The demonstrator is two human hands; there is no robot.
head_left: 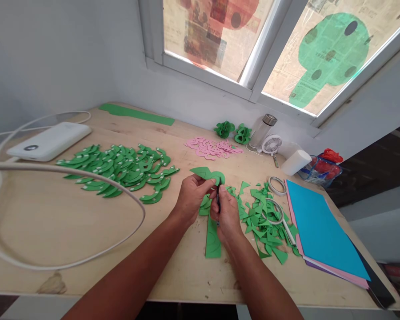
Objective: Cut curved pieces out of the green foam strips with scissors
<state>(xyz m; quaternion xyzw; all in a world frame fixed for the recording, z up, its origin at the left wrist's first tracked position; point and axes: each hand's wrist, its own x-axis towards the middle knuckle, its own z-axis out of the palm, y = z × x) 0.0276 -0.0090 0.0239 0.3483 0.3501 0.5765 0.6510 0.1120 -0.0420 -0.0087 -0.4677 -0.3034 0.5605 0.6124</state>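
Observation:
My left hand [194, 195] pinches a piece of green paper [203, 172] with curved edges, held up above the table. Close beside it, my right hand [228, 211] is closed around a pair of dark scissors [218, 195], whose blades meet the paper's edge. Under my hands lies a green paper strip [213, 242] with curved outlines drawn on it. Loose green scraps [266, 224] are heaped to the right of my right hand. Left of my left hand spreads a pile of cut green curved pieces [120, 169] with small white patches.
A white power bank [50, 141] and its looping cable [133, 195] occupy the left. Pink cutouts [213, 148], a bottle [262, 131] and a small fan [272, 144] stand toward the back. On the right are a tape roll [277, 186], a magnifying glass [288, 231] and blue paper sheets [323, 231].

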